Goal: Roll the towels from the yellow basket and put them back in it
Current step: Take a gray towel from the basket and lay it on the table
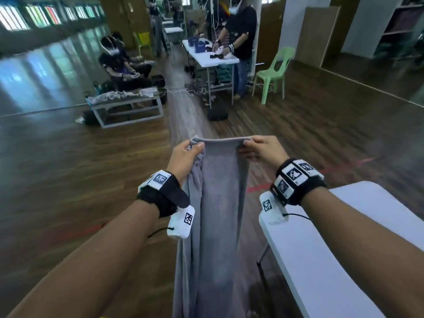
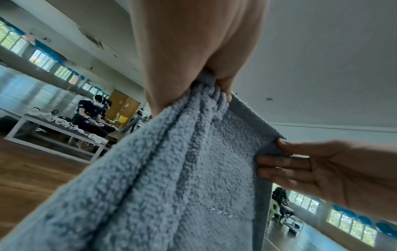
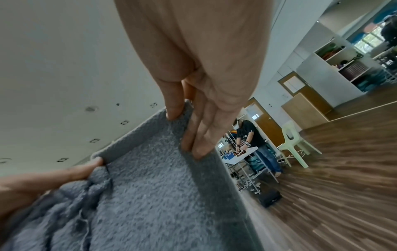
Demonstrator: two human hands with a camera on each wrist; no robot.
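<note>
A grey towel (image 1: pixel 215 214) hangs lengthwise in front of me, folded into a narrow strip, held up in the air by its top edge. My left hand (image 1: pixel 187 154) grips the top left corner with the cloth bunched in its fingers (image 2: pixel 223 88). At the top right corner my right hand (image 1: pixel 254 148) pinches the edge between thumb and fingers (image 3: pixel 174 108). The towel (image 2: pixel 193 169) fills the left wrist view, and the towel (image 3: pixel 150 195) fills the lower left of the right wrist view. The yellow basket is out of sight, save perhaps a yellow sliver at the head view's bottom edge.
A white folding table (image 1: pixel 332 249) stands close at my right. Ahead on the wooden floor are a low bench (image 1: pixel 128 104) with white cloths and a seated person, a white table (image 1: pixel 211 56) with a standing person, and a green chair (image 1: pixel 275 74).
</note>
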